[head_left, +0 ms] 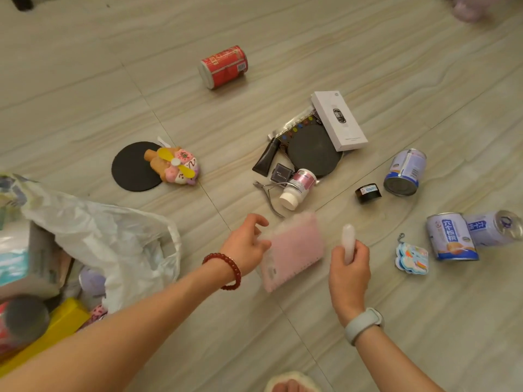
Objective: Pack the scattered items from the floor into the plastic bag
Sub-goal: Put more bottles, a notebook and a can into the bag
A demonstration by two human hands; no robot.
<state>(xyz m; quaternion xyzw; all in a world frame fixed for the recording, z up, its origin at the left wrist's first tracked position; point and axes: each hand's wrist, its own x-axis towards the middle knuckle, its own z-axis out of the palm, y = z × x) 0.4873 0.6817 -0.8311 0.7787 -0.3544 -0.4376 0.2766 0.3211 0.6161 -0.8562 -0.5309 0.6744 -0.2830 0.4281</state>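
the packing is looking partly done. the plastic bag [113, 230] is lying open on the floor [283, 321] at the left, and several things are already showing in or beside its mouth: a yellow box [60, 321], a dark round lid [25, 315] and some paper packs, though which of them are truly inside i cannot tell.

the left hand [246, 246] is spread, its fingers touching the edge of a pink notebook [294, 254] that is blurred with motion, so whether it is gripped or only steadied i cannot tell. the right hand [349, 265] is curling round a pale tube [348, 241], holding it upright just beside the notebook. these two things are likely the next to go in.

much is still lying on the floor. a red can [223, 66] is on its side far off. a toy fan [174, 165] is resting partly on a black disc [135, 166]. in the middle a heap is sitting together: a white box [339, 120], a second black disc [314, 149], a black tube [266, 158], nippers [270, 190] and a pill bottle [298, 189]. to the right a small black jar [368, 193], three blue cans [404, 172] and a rainbow keychain [411, 257] are lying well apart from the bag.

by this count, most of the job is still waiting.
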